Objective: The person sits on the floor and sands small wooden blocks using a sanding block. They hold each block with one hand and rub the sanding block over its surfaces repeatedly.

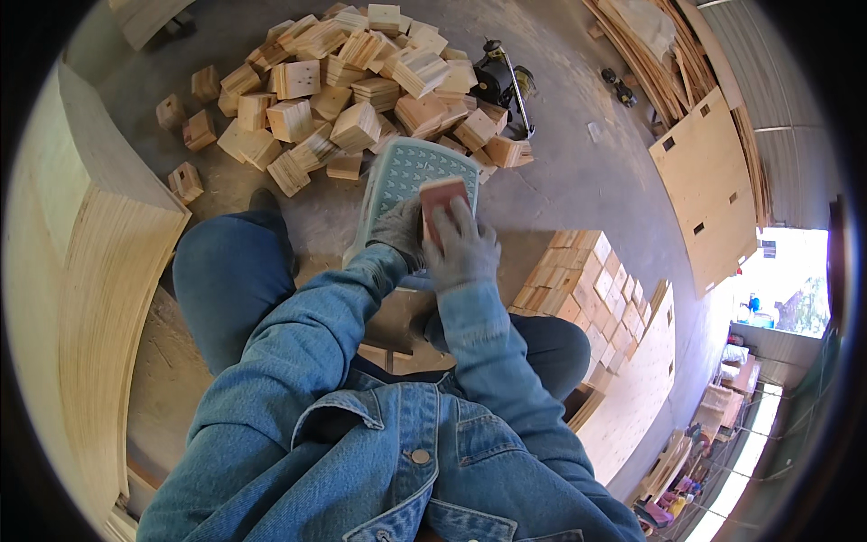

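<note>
In front of me a pale blue-green plastic stool (pixel 397 185) with a patterned top stands on the floor. Above it is a reddish-brown rectangular block (pixel 443 191), tilted toward me. My right hand (pixel 463 248), in a grey glove, grips the block with its fingers laid over the upper face. My left hand (pixel 398 232), gloved too, is closed at the block's left side; its fingertips are partly hidden behind the block and the right hand. Beyond the stool lies a heap of light wooden blocks (pixel 358 125), some with small holes.
A tall stack of plywood sheets (pixel 99 262) rises at my left. Neatly stacked wooden blocks (pixel 596 298) stand at my right, beside a board (pixel 637 388). A black and yellow tool (pixel 506 81) lies by the heap. Large panels (pixel 709 172) lean at the far right.
</note>
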`<state>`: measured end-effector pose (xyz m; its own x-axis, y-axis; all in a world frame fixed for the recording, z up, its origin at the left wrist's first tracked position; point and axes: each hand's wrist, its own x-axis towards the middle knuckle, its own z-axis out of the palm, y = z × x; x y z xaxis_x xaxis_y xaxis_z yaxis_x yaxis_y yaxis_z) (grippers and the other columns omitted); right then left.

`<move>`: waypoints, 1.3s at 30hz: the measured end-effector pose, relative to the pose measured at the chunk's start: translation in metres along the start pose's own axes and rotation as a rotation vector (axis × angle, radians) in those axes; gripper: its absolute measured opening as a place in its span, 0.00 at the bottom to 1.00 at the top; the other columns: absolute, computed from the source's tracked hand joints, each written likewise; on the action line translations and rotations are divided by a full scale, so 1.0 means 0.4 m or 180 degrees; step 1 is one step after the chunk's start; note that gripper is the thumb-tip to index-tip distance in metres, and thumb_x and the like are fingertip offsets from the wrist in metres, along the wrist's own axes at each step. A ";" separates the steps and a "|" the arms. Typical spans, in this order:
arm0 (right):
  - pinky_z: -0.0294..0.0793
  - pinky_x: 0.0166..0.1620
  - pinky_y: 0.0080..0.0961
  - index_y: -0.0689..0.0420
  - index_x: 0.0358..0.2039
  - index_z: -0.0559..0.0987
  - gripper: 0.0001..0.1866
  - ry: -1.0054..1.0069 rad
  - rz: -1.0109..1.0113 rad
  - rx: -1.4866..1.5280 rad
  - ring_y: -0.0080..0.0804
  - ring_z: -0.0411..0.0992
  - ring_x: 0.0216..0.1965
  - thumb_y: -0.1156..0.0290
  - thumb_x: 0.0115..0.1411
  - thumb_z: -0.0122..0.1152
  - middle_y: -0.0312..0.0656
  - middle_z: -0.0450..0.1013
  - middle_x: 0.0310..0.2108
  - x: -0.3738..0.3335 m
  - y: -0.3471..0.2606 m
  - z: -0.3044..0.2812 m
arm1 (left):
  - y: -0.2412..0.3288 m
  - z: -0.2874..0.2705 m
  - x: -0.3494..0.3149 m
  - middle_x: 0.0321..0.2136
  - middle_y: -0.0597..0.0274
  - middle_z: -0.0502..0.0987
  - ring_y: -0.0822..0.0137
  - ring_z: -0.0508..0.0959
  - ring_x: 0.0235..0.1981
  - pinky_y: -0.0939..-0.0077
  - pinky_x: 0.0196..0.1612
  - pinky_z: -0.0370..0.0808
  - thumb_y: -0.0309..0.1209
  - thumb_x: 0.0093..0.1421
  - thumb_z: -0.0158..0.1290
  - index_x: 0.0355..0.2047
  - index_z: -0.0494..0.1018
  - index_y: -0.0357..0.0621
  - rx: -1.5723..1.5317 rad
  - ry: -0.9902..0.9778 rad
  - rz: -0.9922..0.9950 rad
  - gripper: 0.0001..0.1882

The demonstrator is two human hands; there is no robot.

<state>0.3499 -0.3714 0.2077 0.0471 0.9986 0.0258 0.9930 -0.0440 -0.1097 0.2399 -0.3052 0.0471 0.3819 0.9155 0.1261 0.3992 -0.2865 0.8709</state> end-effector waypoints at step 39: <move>0.71 0.62 0.53 0.41 0.59 0.82 0.30 0.0433 0.0044 0.0408 0.56 0.71 0.60 0.61 0.53 0.74 0.40 0.70 0.68 -0.112 0.112 0.010 | 0.099 -0.054 -0.006 0.58 0.48 0.73 0.47 0.74 0.61 0.58 0.68 0.70 0.45 0.43 0.76 0.65 0.65 0.50 0.0229 -0.0171 -0.0309 0.49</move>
<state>0.3920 -0.4179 0.1976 0.0836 0.9841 0.1567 0.9706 -0.0448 -0.2364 0.2366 -0.3128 0.0917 0.3820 0.9240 0.0155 0.4945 -0.2186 0.8413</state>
